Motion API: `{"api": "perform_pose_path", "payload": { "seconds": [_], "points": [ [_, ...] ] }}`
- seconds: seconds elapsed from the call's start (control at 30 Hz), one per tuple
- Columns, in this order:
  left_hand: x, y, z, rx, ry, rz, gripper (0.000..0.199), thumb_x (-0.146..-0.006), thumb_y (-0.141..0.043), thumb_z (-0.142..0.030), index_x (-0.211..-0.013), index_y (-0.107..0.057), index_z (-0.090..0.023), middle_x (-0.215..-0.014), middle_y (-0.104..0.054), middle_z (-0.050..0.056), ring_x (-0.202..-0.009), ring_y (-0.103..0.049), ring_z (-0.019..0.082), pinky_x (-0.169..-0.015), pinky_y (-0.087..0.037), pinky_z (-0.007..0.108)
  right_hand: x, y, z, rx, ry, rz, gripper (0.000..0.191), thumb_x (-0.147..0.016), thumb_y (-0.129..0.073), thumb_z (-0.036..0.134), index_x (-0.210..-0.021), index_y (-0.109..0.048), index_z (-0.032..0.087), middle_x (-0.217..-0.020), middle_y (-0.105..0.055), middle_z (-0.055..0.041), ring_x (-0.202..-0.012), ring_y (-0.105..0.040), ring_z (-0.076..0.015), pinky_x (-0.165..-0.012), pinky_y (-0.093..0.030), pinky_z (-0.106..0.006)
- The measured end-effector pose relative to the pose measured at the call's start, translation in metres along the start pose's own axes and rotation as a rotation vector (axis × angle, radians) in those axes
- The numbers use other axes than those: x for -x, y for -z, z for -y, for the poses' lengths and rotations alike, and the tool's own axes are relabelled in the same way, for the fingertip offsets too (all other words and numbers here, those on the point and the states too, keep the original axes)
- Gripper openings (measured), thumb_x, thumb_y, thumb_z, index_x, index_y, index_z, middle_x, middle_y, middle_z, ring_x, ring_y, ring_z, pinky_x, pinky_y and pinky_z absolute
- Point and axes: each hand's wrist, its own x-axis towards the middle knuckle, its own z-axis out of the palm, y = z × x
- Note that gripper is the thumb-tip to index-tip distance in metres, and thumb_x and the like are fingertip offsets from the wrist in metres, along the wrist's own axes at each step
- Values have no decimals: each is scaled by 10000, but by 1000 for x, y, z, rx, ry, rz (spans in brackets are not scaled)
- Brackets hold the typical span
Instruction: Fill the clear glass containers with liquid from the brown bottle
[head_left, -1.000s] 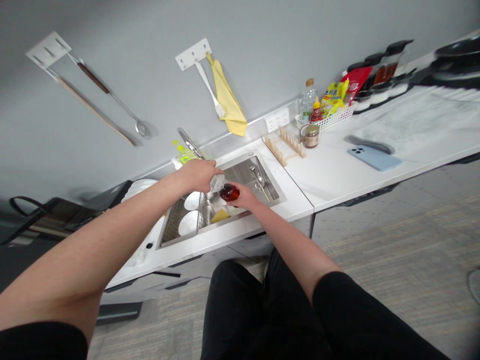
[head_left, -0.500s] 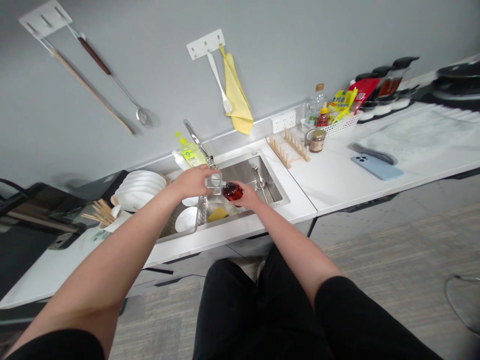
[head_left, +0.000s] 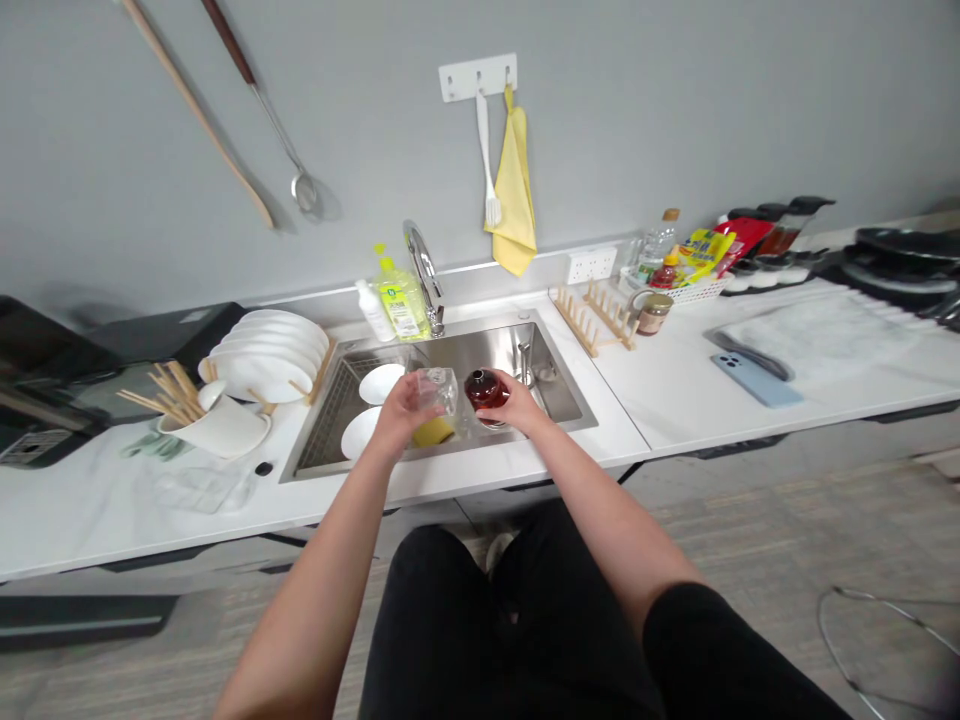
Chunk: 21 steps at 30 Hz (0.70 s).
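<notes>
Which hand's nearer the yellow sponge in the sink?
Left. The left hand, holding a clear container, shows right beside the sponge; the right hand, holding a dark red bottle, is farther off to its right.

"Where did my feed look from?"

"From the wearer's head. I looked down past the black trousers (head_left: 442,630), with the left forearm (head_left: 337,570) and right forearm (head_left: 611,510) reaching in from below, close to my lens."

"And which way did I face?"

"Forward and down. I had the sink (head_left: 480,350) near the centre, the white counter (head_left: 675,400) running across my frame, and the grey wall (head_left: 360,130) filling the top."

"How near was I?"

"Within arm's reach of the sink, yet wide enough to catch the floor (head_left: 750,550) at lower right. It all reached me through that single head view."
</notes>
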Motion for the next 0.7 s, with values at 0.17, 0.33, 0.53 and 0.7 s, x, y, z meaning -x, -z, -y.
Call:
{"api": "perform_pose_path", "payload": {
  "seconds": [0.17,0.33,0.53,0.7],
  "points": [
    [41,8,33,17,-36,-158,767,-686,-1046,-425,-1301,-624,-248,-1289,-787,107,-1238,-770,328,-1119,-606,530,-1,0,-3,-6,-64,-41,1076,-527,-1131,453,-1491,-698,249,-1419,-792,-125,-1262,-783,-367,-1197,-596,-569],
    [59,11,62,-111,-81,-242,745,-681,-1039,-441,-1263,-612,-254,-1286,-756,102,-1179,-771,321,-1086,-611,518,2,-1,-2,-47,-89,-114,1069,-506,-1134,447,-1458,-689,251,-1390,-796,-121,-1199,-793,-352,-1167,-608,-583],
    [58,16,76,-121,-88,-233,751,-690,-1027,-433,-1286,-603,-262,-1274,-755,96,-1195,-773,325,-1084,-608,528,14,14,14,-70,-68,-223,1065,-516,-1129,442,-1461,-673,262,-1347,-813,-121,-1224,-792,-367,-1183,-596,-612],
    [56,17,76,-117,-98,-183,749,-684,-1025,-424,-1282,-603,-264,-1271,-765,94,-1236,-766,332,-1113,-593,530,40,57,42,31,2,-291,961,-570,-1115,463,-1412,-703,250,-1333,-820,-129,-1214,-795,-383,-1154,-617,-613]
  ]
}}
